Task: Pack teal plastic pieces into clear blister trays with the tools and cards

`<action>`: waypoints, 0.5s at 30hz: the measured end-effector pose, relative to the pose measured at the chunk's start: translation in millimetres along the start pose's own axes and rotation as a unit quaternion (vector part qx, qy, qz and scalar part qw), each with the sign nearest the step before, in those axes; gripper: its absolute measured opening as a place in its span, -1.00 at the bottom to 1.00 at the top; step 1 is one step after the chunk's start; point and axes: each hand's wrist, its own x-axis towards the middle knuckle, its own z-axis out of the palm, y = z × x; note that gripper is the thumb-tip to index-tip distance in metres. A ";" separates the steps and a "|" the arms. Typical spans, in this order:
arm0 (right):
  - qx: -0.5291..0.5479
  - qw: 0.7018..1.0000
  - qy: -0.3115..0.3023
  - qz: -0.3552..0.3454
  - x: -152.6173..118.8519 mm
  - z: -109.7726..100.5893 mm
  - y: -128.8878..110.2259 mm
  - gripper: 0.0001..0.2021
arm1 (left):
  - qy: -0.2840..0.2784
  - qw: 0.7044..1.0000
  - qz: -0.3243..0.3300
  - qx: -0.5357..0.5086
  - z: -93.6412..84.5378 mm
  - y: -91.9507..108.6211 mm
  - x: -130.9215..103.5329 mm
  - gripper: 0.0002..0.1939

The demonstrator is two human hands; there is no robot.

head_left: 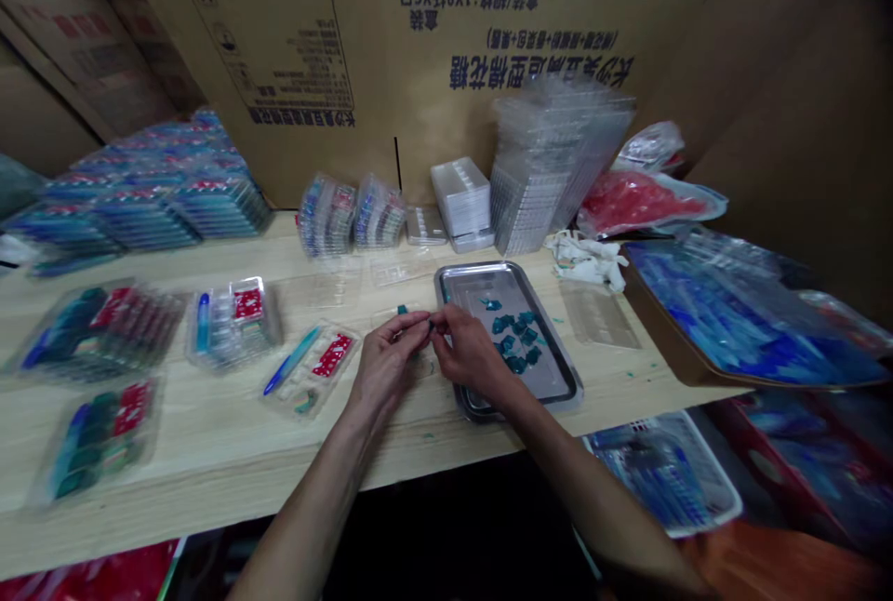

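Observation:
My left hand (392, 347) and my right hand (466, 350) meet fingertip to fingertip over the table, just left of a metal tray. Both are closed in a pinch around a small dark piece (431, 325), mostly hidden by the fingers. Several crumpled teal pieces (517, 327) lie in the metal tray (452, 277), under and beside my right forearm. Beneath my hands is a clear plastic blister tray (424, 363), partly covered. Left of my left hand lies another blister tray (322, 384) holding a blue pen-shaped tube (291, 361), a red patterned packet (333, 354) and a small green piece.
Filled blister packs (104, 438) lie at the left, with stacked packs (139, 201) behind. Empty clear trays (558, 164) rise at the back against a large carton (391, 52). A cardboard box of blue tubes (739, 313) stands right; a white basket (662, 471) sits below the edge.

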 end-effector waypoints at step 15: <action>0.125 0.991 -0.012 0.040 7.1 -0.7 8.3 -0.90 | -0.013 0.999 0.033 0.013 -11.1 1.5 -0.3 -0.57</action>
